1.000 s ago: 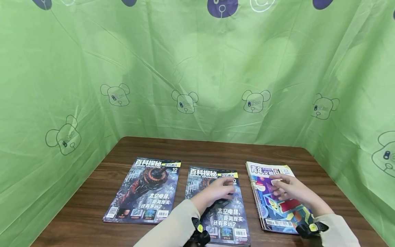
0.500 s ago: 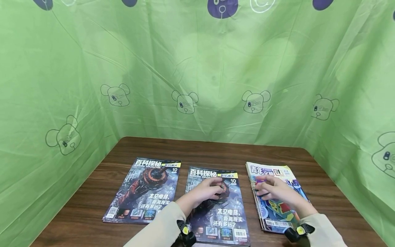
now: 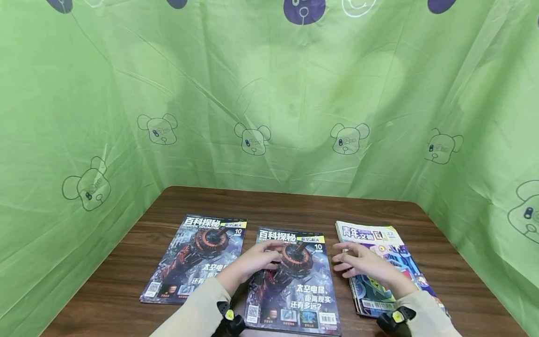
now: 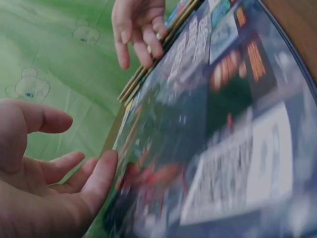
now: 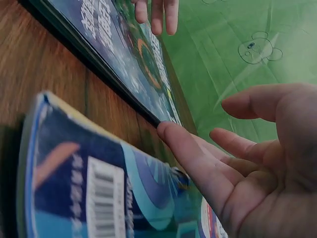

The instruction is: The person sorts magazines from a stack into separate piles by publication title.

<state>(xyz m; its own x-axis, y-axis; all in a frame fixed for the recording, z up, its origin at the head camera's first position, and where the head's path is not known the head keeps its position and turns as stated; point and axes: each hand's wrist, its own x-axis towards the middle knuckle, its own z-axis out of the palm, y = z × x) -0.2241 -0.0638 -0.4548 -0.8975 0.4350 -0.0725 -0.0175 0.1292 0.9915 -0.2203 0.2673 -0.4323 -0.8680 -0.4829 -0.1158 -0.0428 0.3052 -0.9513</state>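
Observation:
My left hand (image 3: 252, 262) is over the left edge of the middle magazine (image 3: 301, 281), which has a dark blue cover with a red machine. Its fingers are loosely bent with nothing between them; whether they touch the cover I cannot tell. My right hand (image 3: 366, 264) is above the left side of a stack of colourful magazines (image 3: 381, 236), fingertips reaching past the stack's edge towards the middle magazine. In the right wrist view, the fingers (image 5: 193, 158) are spread and hold nothing. The left wrist view has the left thumb and fingers (image 4: 99, 183) apart beside the glossy cover.
Another magazine (image 3: 202, 252) with the same cover lies on the left, partly behind the left forearm. All rest on a dark wooden table (image 3: 290, 206). Green curtain (image 3: 294, 103) with bear drawings surrounds the table at the back and sides.
Both hands have moved left: the left from the middle magazine's centre to its left edge, the right from over the stack's centre to its left edge. The magazines stay in place.

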